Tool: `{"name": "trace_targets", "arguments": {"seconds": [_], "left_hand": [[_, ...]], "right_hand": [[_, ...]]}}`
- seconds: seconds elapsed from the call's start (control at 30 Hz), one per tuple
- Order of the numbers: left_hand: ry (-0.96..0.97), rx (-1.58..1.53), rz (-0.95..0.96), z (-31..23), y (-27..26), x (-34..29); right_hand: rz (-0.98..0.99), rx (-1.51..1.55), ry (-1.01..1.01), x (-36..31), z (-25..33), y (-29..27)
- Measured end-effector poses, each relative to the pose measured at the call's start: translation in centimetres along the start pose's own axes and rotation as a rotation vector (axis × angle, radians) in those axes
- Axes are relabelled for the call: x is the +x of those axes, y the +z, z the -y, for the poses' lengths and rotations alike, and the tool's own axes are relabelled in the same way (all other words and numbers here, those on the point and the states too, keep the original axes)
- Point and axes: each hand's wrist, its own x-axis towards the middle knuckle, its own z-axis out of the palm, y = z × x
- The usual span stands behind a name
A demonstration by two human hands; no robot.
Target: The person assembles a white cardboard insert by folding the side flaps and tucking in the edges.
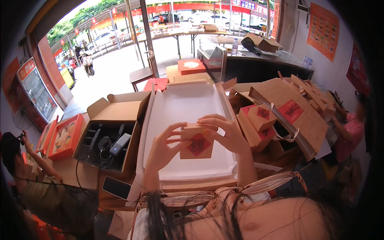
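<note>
A small brown cardboard box (196, 153) with a red diamond label hangs between my two hands, over a large white-lined tray box (190, 96). My left hand (165, 149) grips its left side, fingers bent over the upper edge. On the other side, my right hand (228, 135) curls its fingers over the top, with the thumb near the label. Whether the top flap is fully closed is hidden by my fingers. Similar small boxes (261, 118) with red labels are piled to the right of the tray.
To the left, an open carton (116, 108) holds a black insert, a cable and a white device; a phone (116, 187) lies nearer. A red gift box (66, 136) sits farther left. Large brown carry boxes (286, 108) lean at right. People work at both sides.
</note>
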Motion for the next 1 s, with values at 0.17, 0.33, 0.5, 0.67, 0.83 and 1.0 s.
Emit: {"name": "trace_targets", "arguments": {"seconds": [0.17, 0.33, 0.5, 0.67, 0.83, 1.0], "left_hand": [[-0.001, -0.024, 0.000, -0.1, 0.3, -0.2], [0.014, 0.011, -0.005, -0.4, 0.5, 0.1], [0.029, 0.027, -0.009, -0.3, 0.2, -0.1], [0.040, 0.053, 0.021, -0.2, 0.5, 0.3], [0.028, 0.093, 0.021, -0.3, 0.2, 0.0], [0.013, 0.058, 0.047, -0.6, 0.4, -0.1]], "right_hand": [[0.016, 0.039, 0.055, -0.4, -0.5, 0.3], [-0.016, -0.034, 0.010, -0.2, -0.7, 0.3], [-0.052, -0.005, 0.089, 0.3, 0.3, 0.7], [-0.034, -0.035, 0.032, -0.3, -0.1, 0.5], [-0.012, -0.033, 0.034, -0.1, 0.0, 0.9], [0.005, -0.056, 0.025, -0.1, 0.3, 0.6]]}}
